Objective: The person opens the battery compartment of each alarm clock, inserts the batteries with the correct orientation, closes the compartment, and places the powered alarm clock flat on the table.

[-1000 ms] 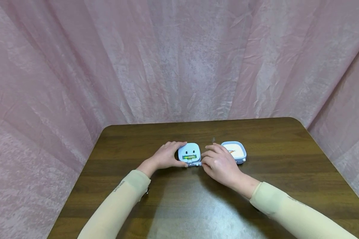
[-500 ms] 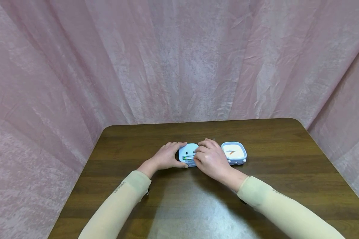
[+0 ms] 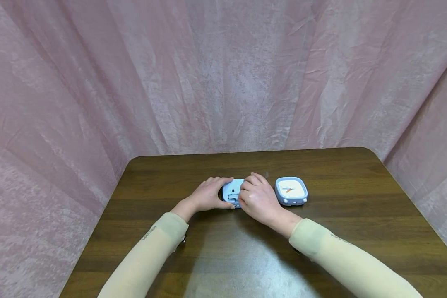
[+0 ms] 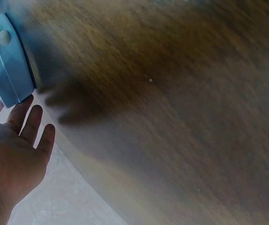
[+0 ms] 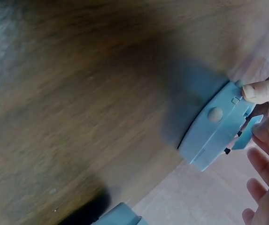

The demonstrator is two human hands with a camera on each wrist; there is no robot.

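A light-blue alarm clock (image 3: 231,187) lies face down on the table, the slot in its back partly showing. My left hand (image 3: 206,195) grips it from the left, thumb at the near edge and fingers at the far edge. In the left wrist view, the clock's side (image 4: 11,58) has round knobs. Over the clock's right half is my right hand (image 3: 260,199), hiding that part in the head view. The right wrist view shows it pinching a small light-blue battery cover (image 5: 248,134), tilted up close to the clock's back.
A second light-blue clock (image 3: 291,189) lies face up just right of my right hand, its white dial and orange hand showing. Both clocks rest on a brown wooden table (image 3: 339,178). Pink curtains (image 3: 223,82) hang behind it.
My right hand has moved left with the battery cover, from beside the clock to over its back. The yellow-green battery seen earlier in the slot is now hidden. My left hand stays put.
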